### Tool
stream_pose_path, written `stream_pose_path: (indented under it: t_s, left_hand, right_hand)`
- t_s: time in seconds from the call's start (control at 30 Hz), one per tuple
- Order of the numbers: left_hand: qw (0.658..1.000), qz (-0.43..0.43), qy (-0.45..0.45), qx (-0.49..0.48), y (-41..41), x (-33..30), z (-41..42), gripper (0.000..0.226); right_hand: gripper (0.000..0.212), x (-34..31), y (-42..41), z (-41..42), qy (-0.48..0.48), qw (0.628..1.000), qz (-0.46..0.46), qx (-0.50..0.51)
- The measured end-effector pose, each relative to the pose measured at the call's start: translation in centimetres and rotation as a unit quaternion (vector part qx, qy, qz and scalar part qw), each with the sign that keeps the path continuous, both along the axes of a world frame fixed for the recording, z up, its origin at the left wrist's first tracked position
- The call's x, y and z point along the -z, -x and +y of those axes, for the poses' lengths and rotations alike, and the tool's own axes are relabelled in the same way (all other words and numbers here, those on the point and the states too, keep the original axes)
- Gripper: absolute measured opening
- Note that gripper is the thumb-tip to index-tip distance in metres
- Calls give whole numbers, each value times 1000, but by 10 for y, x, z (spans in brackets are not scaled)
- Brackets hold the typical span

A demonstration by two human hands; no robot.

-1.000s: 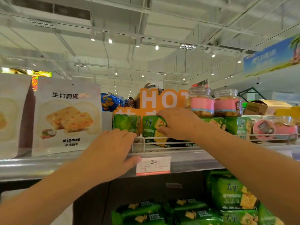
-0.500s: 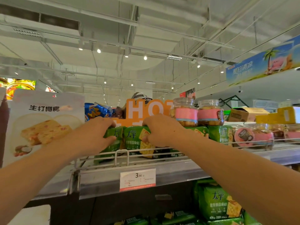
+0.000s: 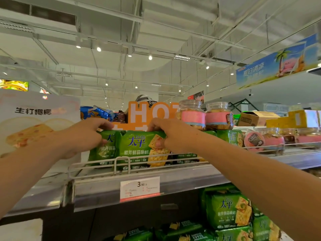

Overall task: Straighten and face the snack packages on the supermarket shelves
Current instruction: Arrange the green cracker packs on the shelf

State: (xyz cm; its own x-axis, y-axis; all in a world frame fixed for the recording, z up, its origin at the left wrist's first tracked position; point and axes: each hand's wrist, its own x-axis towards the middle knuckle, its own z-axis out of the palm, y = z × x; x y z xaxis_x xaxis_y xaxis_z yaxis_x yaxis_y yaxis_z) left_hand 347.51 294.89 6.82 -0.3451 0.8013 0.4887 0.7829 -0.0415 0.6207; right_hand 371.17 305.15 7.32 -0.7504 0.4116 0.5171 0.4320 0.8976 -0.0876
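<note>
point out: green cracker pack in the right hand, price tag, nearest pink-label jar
green cracker pack [image 3: 139, 146]: head view, front face under the logo.
price tag [image 3: 139, 187]: head view, middle, by the printed price.
pink-label jar [image 3: 192, 117]: head view, on its pink band.

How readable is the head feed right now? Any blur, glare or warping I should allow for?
Head view: wide-angle warp bends the shelf edge; the green cracker pack between left hand and right hand reads sharp; the white pack at left is smeared and washed out; ceiling spotlights flare mildly.

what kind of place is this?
A supermarket aisle, most likely: a price tag clipped to the shelf edge, rows of green cracker packs, and an orange HOT sign behind.
</note>
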Motion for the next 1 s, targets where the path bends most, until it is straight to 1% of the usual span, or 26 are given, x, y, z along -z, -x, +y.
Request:
stream_pose_path:
  t_s: [0.07, 0.23, 0.3, 0.33, 0.4, 0.43, 0.5, 0.53, 0.6, 0.67, 0.73, 0.87, 0.93, 1.0]
  left_hand:
    - [999, -34, 0, 25, -6, 0, 1, 48]
    - [995, -45, 21, 91, -13, 4, -2, 47]
    - [992, -78, 0, 104, -17, -1, -1, 50]
    - [990, -91, -9, 104, -22, -6, -3, 48]
    - [992, -88, 10, 93, -29, -11, -9, 32]
    - [992, -70, 35, 97, -32, -12, -11, 39]
    - [991, -23, 94, 97, -38, -9, -13, 77]
    - [990, 3, 110, 92, -40, -7, -11, 85]
    - [988, 38, 126, 83, -44, -4, -4, 82]
    - [990, 44, 109, 82, -45, -3, 0, 79]
    - [989, 16, 102, 102, -43, -3, 3, 76]
    - [983, -51, 93, 147, -43, 0, 9, 70]
    - [982, -70, 84, 157, -43, 0, 12, 66]
    - [981, -68, 82, 160, -43, 0, 14, 67]
  right_hand:
    - [38, 2, -2, 0, 0, 1000, 3, 2]
    - [41, 7, -4, -1, 13, 1000, -6, 13]
    - [42, 6, -5, 0, 11, 1000, -12, 11]
    - [42, 6, -6, 0, 10, 1000, -11, 11]
    - [43, 6, -8, 2, 10, 1000, -8, 14]
    - [43, 7, -8, 2, 8, 1000, -7, 17]
    - [44, 8, -8, 3, -2, 1000, -6, 23]
    - [44, 9, -7, 3, -12, 1000, -5, 27]
    - [43, 11, -6, 2, -33, 999, -3, 34]
    - [42, 13, -5, 1, -45, 998, 3, 35]
    - [42, 13, -4, 0, -48, 998, 2, 34]
    - [43, 12, -7, 0, -23, 1000, -1, 17]
    - [43, 12, -9, 2, -19, 1000, 1, 16]
    - [44, 13, -9, 4, -14, 1000, 6, 13]
